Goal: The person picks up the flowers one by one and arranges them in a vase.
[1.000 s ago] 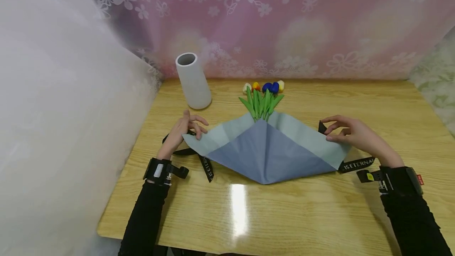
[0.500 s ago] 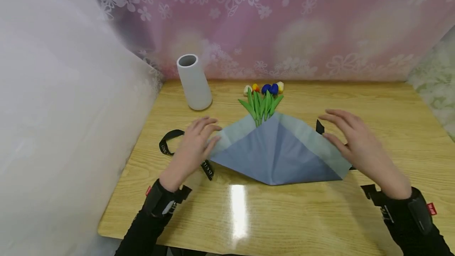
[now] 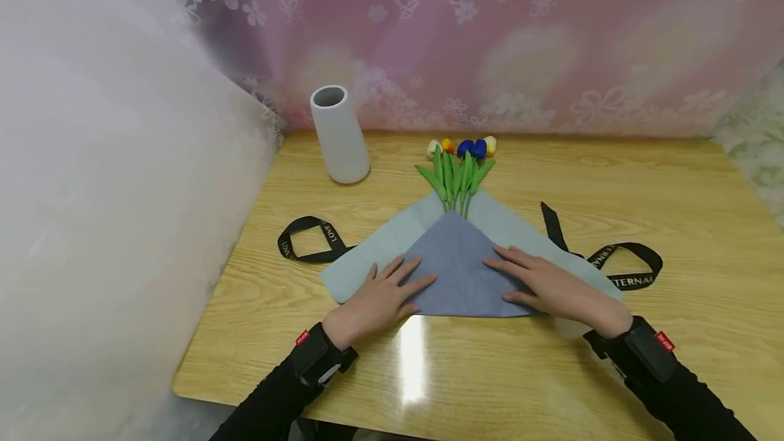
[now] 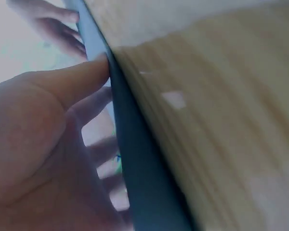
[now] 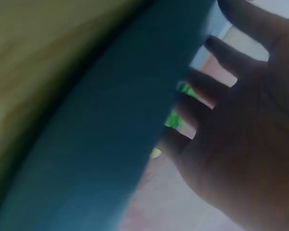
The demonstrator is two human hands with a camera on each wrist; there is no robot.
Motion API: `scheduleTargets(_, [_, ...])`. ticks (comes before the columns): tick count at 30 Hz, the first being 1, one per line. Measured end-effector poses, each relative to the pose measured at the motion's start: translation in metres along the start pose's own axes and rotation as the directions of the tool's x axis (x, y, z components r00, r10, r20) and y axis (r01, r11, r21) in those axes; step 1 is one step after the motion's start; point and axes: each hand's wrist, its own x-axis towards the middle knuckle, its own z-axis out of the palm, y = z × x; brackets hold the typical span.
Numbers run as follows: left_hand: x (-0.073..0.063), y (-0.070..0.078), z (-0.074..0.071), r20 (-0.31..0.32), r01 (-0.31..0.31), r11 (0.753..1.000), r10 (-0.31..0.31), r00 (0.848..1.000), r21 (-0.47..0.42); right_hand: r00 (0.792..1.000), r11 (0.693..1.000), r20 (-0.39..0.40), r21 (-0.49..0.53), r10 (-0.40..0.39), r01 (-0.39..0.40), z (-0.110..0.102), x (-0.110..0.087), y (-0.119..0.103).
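Now both hands are down on the paper (image 3: 373, 240); half a second ago they hovered out near its side edges. The blue fold (image 3: 456, 257) has flattened since: the ridge that ran down its middle is gone, and the right ribbon (image 3: 637, 282), mostly hidden then, shows as a loop beyond the paper's edge. Reads as a fold being settled, the wrapping part done at best, with no tie made round it. Left hand (image 3: 382, 298): fingers spread and lightly bent over the fold's left side, gripping nothing as far as visible; its own wrist view puts the thumb against the paper's near edge. Right hand (image 3: 551, 284): also spread wide, fingertips on the fold's right side, nothing held. Pressure cannot be told. Paper lies mid-tabletop (image 3: 490, 373), tulips (image 3: 450, 175) poking out past its far point, heads away from the person. Left ribbon (image 3: 333, 240) loops just beside the paper; whether it joins the right one underneath is hidden. Vase (image 3: 341, 138) upright, behind and left, apart from the paper.
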Motion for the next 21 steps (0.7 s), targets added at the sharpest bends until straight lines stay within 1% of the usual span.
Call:
scheduleTargets(2, [-0.003,-0.003,0.001,-0.004,0.032,0.998,-0.033,0.999,-0.062,0.999,0.999,0.015,0.019,0.038,-0.039,0.0,-0.007,0.005])
scheduleTargets(4, [-0.003,-0.005,0.0,0.005,0.067,0.994,-0.067,0.998,-0.091,0.997,0.997,0.036,0.042,0.07,-0.072,0.0,-0.01,0.008])
scheduleTargets(6, [-0.001,-0.008,-0.001,0.026,0.095,0.991,-0.093,0.995,-0.098,0.993,0.993,0.065,0.064,0.1,-0.104,-0.001,-0.011,0.011])
scheduleTargets(8, [0.003,-0.011,-0.003,0.048,0.108,0.99,-0.104,0.993,-0.094,0.989,0.989,0.088,0.078,0.117,-0.124,-0.001,-0.008,0.015])
scheduleTargets(11, [0.013,-0.019,-0.006,0.074,0.111,0.99,-0.104,0.992,-0.085,0.985,0.985,0.11,0.096,0.131,-0.142,-0.004,-0.001,0.023])
scheduleTargets(15, [0.031,-0.031,-0.011,0.096,0.11,0.99,-0.101,0.99,-0.089,0.982,0.98,0.127,0.125,0.138,-0.154,-0.012,0.01,0.035])
scheduleTargets(21, [0.053,-0.043,-0.018,0.108,0.104,0.989,-0.093,0.99,-0.106,0.978,0.975,0.155,0.151,0.142,-0.166,-0.021,0.023,0.056])
